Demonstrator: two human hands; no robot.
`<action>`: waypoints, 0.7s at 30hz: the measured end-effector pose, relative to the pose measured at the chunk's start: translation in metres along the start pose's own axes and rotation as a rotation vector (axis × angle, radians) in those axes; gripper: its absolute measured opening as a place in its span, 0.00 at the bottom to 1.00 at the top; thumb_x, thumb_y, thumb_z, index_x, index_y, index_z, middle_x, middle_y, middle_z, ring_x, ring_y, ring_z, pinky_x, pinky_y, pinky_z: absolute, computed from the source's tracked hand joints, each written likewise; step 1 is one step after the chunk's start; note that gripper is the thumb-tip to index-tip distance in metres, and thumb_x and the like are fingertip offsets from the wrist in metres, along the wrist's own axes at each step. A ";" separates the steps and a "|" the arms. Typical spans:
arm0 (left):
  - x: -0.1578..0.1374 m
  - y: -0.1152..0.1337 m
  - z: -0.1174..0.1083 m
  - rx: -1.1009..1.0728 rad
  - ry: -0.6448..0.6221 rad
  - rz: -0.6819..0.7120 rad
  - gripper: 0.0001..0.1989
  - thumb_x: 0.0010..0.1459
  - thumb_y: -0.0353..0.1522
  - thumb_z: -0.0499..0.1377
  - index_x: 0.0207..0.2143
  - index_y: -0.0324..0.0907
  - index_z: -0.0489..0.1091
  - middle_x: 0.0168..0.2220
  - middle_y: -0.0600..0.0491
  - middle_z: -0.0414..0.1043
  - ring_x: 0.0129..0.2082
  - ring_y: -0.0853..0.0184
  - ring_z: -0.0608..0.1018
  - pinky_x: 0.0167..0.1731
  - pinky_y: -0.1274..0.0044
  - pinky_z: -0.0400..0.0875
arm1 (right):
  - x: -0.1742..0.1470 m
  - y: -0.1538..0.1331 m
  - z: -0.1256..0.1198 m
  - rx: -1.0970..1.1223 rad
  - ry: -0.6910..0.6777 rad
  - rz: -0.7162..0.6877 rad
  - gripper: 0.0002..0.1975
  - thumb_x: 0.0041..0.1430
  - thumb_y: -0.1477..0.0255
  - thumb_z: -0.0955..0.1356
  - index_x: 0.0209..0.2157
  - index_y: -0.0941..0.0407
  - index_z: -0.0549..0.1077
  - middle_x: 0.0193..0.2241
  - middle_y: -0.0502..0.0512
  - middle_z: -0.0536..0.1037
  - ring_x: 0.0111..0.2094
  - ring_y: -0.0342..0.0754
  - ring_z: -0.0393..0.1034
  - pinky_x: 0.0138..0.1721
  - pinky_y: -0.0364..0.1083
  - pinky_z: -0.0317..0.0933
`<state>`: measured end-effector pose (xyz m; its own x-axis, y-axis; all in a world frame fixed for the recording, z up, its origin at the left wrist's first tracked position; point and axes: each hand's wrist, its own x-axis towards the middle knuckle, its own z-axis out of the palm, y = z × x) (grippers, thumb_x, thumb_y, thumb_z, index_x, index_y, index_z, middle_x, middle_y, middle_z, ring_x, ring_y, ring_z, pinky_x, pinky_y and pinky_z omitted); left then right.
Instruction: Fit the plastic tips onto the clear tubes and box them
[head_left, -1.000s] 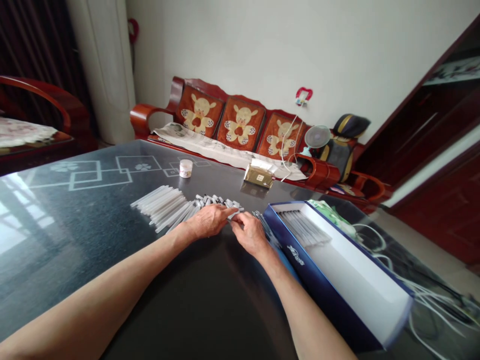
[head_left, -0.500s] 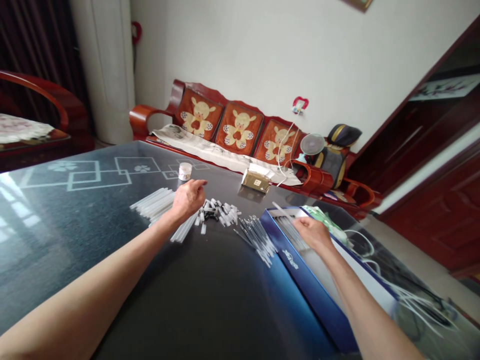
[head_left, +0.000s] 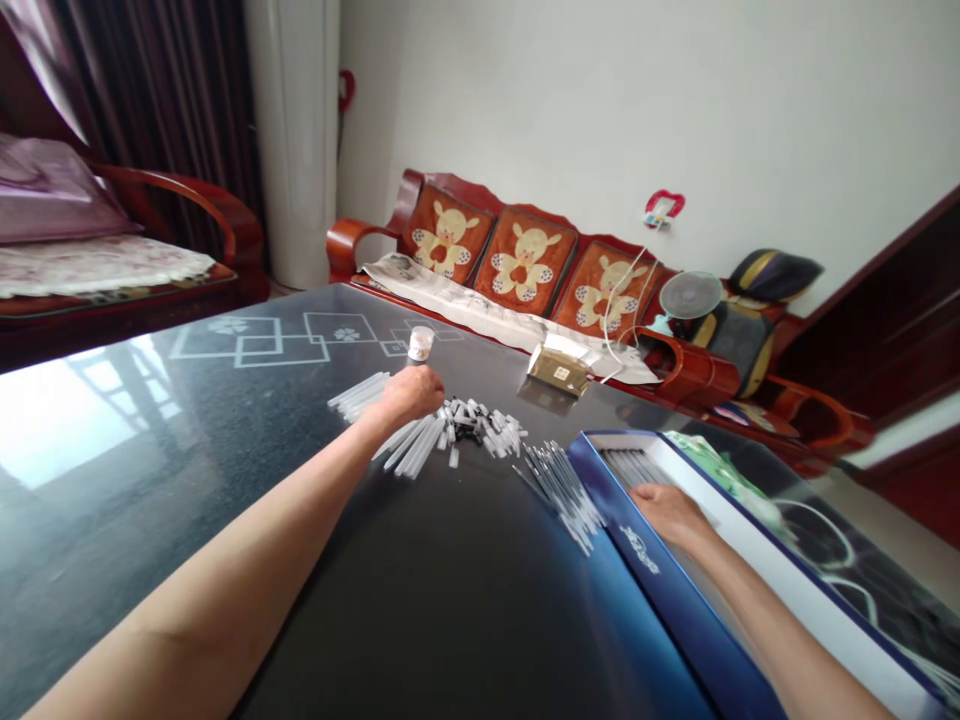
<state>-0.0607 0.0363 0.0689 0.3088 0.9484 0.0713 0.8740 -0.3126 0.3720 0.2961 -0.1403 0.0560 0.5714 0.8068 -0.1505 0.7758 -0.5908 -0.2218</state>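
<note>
Desk: dark and glossy (head_left: 442, 600); supports the box, both loose bundles and the cap pile.
Blue box: long, white-lined (head_left: 671, 595), standing open toward the right side. A row of slender rods (head_left: 634, 468) lies at its far end. Recommended handling: keep each piece parallel to this row, release it at floor level and do not disturb its neighbours.
Right hand: inside the box (head_left: 667, 512), fingertips at the near edge of the row. Fingers are bent together; the image blur and angle hide whether a rod is gripped. Cannot tell.
Left hand: above the clear tubes (head_left: 414, 392), just short of the caps. Fingers curl downward, tips hidden; grip cannot be told. Best reached from above, one tube at a time.
Clear tubes: fanned on the desk (head_left: 412, 450), partly under the left hand.
Thin dark rods: bundled (head_left: 562, 485) beside the box's near wall, tips pointing away.
Caps: white and black, heaped (head_left: 501, 440) between tubes and dark rods.
</note>
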 end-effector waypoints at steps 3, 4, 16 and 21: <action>-0.004 0.003 -0.004 0.042 -0.057 0.003 0.15 0.51 0.33 0.55 0.39 0.46 0.78 0.39 0.49 0.78 0.40 0.61 0.79 0.41 0.76 0.72 | -0.006 -0.004 -0.009 -0.066 0.052 0.016 0.16 0.52 0.60 0.65 0.27 0.55 0.79 0.24 0.55 0.79 0.30 0.52 0.73 0.27 0.43 0.57; -0.005 0.004 -0.005 0.050 -0.061 0.005 0.15 0.51 0.33 0.55 0.39 0.46 0.78 0.39 0.48 0.78 0.41 0.61 0.79 0.42 0.76 0.72 | -0.010 -0.007 -0.012 -0.080 0.107 0.010 0.15 0.52 0.61 0.64 0.28 0.55 0.79 0.26 0.55 0.80 0.31 0.52 0.74 0.29 0.44 0.58; 0.002 0.021 -0.003 0.171 -0.137 0.023 0.16 0.51 0.26 0.56 0.42 0.36 0.76 0.41 0.39 0.77 0.43 0.58 0.79 0.43 0.72 0.72 | -0.056 -0.113 0.080 0.364 0.503 -0.708 0.11 0.57 0.71 0.61 0.33 0.55 0.75 0.33 0.56 0.79 0.34 0.48 0.73 0.39 0.44 0.63; -0.029 0.015 0.008 0.255 -0.113 0.060 0.14 0.55 0.29 0.53 0.39 0.39 0.76 0.40 0.41 0.77 0.43 0.56 0.78 0.43 0.70 0.72 | -0.055 -0.132 0.115 0.391 0.466 -0.675 0.11 0.58 0.74 0.61 0.34 0.56 0.75 0.33 0.56 0.77 0.33 0.48 0.71 0.38 0.44 0.62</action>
<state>-0.0537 0.0036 0.0645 0.3904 0.9204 -0.0228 0.9145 -0.3848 0.1246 0.1317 -0.1058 -0.0172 0.1453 0.8441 0.5161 0.8873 0.1197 -0.4454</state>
